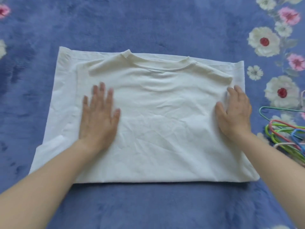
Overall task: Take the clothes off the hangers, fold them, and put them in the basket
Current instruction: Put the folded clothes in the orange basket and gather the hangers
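White T-shirt (pixel 158 129) spread flat in the middle of a blue blanket (pixel 148 22) printed with white and pink flowers, ribbed collar (pixel 158 63) at the far side, hem at the near side, fabric lightly creased, off any hanger. Wider white layer showing beneath it along the left and far edges; whether part of the same garment, cannot tell. Left hand (pixel 99 118) palm down on the left part of the shirt, fingers straight and fanned apart, slightly blurred. Right hand (pixel 234 113) resting on the shirt's right edge, fingers loosely extended toward the far side, thumb splayed inward, nothing pinched. Both forearms bare. At the right edge of the scene, near the right hand but apart from the shirt, a loose bundle of thin coloured hangers (pixel 287 133) in teal, pink, green and blue, lying on the blanket
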{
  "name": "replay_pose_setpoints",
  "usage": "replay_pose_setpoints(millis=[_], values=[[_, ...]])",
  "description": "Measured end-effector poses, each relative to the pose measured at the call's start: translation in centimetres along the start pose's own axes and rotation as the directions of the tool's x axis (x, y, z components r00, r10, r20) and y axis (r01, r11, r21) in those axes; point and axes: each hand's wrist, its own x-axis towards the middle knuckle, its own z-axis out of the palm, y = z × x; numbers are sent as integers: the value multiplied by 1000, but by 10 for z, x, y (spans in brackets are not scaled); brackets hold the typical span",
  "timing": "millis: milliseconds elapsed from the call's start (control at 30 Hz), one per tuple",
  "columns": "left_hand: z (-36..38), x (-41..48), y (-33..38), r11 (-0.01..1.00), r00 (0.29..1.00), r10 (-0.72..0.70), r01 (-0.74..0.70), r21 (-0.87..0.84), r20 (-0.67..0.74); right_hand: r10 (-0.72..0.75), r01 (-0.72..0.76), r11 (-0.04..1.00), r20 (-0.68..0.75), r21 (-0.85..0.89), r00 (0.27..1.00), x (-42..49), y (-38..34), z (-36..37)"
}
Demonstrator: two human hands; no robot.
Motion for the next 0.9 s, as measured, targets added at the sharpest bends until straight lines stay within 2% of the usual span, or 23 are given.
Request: replay_pose_setpoints(millis=[67,133,200,333,433,567,667,733,767,833,900], values=[[10,-37,51,975,978,210,-209,-68,3,81,-79,995,-26,68,996,-16,15,-9],[24,-71,107,910,919,393,-385,-153,31,205,-206,966,22,156,978,-18,23,-19],[39,-93,161,854,872,489,-476,-212,15,290,-304,928,95,217,952,-10,28,-28],[57,-102,229,847,871,484,-442,-296,85,264,-300,921,169,248,950,12,30,-40],[61,-105,262,834,835,516,-438,-335,193,292,-349,869,206,350,934,29,25,-41],[64,-102,281,841,826,518,-445,-309,221,308,-400,795,265,455,914,42,15,-41],[61,-104,284,848,850,475,-372,-378,229,354,-481,701,329,526,875,47,1,-45],[50,-101,279,790,841,497,-335,-514,216,410,-552,625,370,552,834,51,-8,-50],[41,-98,275,730,852,489,-280,-624,190,435,-572,606,372,553,820,54,-12,-53],[14,-93,260,541,849,455,-24,-841,269,453,-596,591,388,544,803,55,-26,-64],[-12,-92,236,347,841,410,213,-913,353,436,-585,584,390,563,811,59,-45,-77]])
